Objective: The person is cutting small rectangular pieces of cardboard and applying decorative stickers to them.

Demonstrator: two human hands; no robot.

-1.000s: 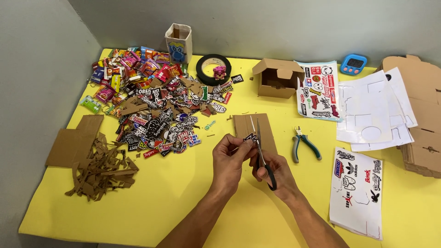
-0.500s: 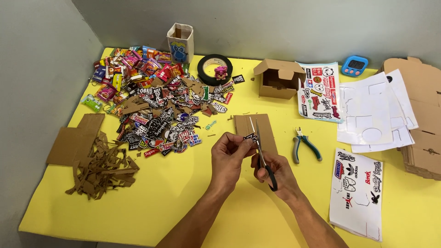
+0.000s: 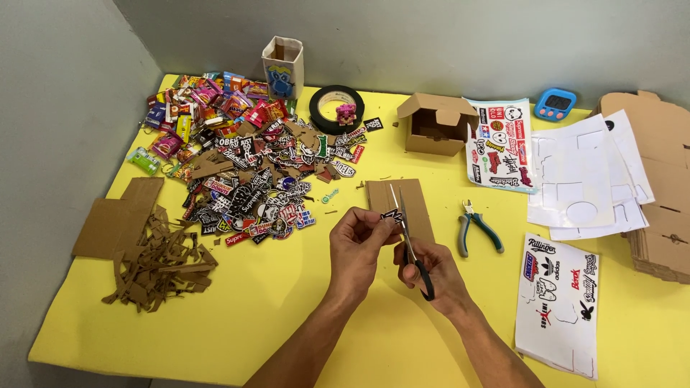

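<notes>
My left hand (image 3: 359,248) pinches a small black-and-white sticker piece (image 3: 392,215) between thumb and fingertips. My right hand (image 3: 433,271) grips black-handled scissors (image 3: 408,241), blades pointing up and away, their edges at the sticker piece. Both hands hover over the yellow table (image 3: 287,309), just in front of a flat brown cardboard rectangle (image 3: 417,205).
A heap of cut stickers (image 3: 259,183) lies to the left, cardboard scraps (image 3: 154,259) nearer the left edge. Green-handled pliers (image 3: 476,226), sticker sheets (image 3: 560,302), white backing sheets (image 3: 582,179), a small cardboard box (image 3: 437,126), a tape roll (image 3: 336,108) and stacked cardboard (image 3: 665,194) surround the hands.
</notes>
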